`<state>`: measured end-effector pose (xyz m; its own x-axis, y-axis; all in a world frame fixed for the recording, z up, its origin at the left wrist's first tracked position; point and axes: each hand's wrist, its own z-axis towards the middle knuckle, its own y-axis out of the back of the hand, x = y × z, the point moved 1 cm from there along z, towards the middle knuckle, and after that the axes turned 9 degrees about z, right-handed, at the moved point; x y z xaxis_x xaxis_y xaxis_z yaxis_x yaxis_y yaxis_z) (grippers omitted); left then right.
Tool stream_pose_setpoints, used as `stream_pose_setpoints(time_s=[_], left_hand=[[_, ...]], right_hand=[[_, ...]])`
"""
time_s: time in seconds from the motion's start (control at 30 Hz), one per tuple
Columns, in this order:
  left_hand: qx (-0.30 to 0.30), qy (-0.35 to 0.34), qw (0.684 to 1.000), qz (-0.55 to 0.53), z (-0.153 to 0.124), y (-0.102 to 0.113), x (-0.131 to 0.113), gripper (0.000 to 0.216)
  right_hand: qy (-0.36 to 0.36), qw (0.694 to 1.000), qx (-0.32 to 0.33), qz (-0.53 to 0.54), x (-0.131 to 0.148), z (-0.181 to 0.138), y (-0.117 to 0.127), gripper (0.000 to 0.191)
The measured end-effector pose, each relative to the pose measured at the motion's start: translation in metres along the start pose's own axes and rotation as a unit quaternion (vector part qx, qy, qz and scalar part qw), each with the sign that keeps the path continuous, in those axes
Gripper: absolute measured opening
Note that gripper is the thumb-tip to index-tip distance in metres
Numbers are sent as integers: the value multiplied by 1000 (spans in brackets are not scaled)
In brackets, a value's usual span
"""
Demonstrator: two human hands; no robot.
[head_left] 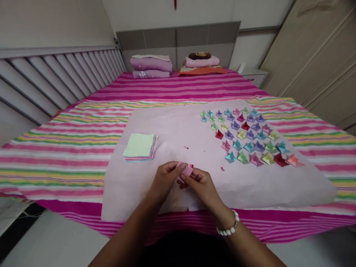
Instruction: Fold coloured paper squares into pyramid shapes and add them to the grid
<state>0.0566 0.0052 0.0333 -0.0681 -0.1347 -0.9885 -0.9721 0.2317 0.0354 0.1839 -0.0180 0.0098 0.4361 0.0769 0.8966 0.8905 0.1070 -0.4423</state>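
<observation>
Both hands meet over the near part of a pale pink sheet [172, 126] spread on the bed. My left hand [166, 178] and my right hand [200, 184] pinch a small pink folded paper [185, 170] between their fingertips. A white bead bracelet [229, 227] circles my right wrist. To the left of the hands lies a stack of coloured square papers [140, 147], light green on top. To the right, several finished folded paper pieces [247, 135] in many colours sit in rows on the sheet.
The bed carries a pink, green and yellow striped cover [69, 148]. Folded purple blankets [151, 66] and a pink pillow with a brown plush toy [200, 59] lie by the headboard. A slatted rail [55, 78] runs along the left; wardrobe doors [319, 63] stand at right. Tiny red scraps [185, 147] dot the sheet.
</observation>
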Motion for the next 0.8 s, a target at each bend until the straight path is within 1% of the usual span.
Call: stream_pose_setpoints(time_s=[0.1,0.2,0.3,0.43,0.5,0.53,0.6,0.63,0.67,0.73,0.8], left_hand=[[-4,-1,1000,-3,0,-1,0,31],[-7,-11,1000,13,-1,0,-2,39],[-20,-23,1000,4,-1,1,-2,39],[-20,2,999,-31,0,0,-1,37],[-13,6,1000,-25,0,-1,-3,30],[-10,-2,1000,-23,-1,0,-4,30],[-8,-28,999,-30,-2,2,-4,48],[-12,-41,998,-37,-2,4,-4,54],[-16,-52,998,-44,-3,6,-3,55],[-21,-64,996,-54,-5,10,-1,43],[-24,-79,995,-58,-7,13,-1,32]], right_hand=[[-13,999,21,-22,-2,-1,-1,25],[-33,998,35,-42,-3,-2,-3,32],[-60,997,44,-26,-6,-3,-4,35],[-74,996,42,0,-9,-4,-6,39],[-63,998,32,2,-9,-4,-6,40],[-52,998,25,-3,-8,-4,-5,40],[-26,999,12,-21,-5,-4,-3,41],[-17,999,10,-31,-3,-3,-2,41],[-12,999,16,-41,-2,-3,0,41],[-5,998,34,-54,1,-3,3,35],[26,998,24,-58,4,-3,7,30]])
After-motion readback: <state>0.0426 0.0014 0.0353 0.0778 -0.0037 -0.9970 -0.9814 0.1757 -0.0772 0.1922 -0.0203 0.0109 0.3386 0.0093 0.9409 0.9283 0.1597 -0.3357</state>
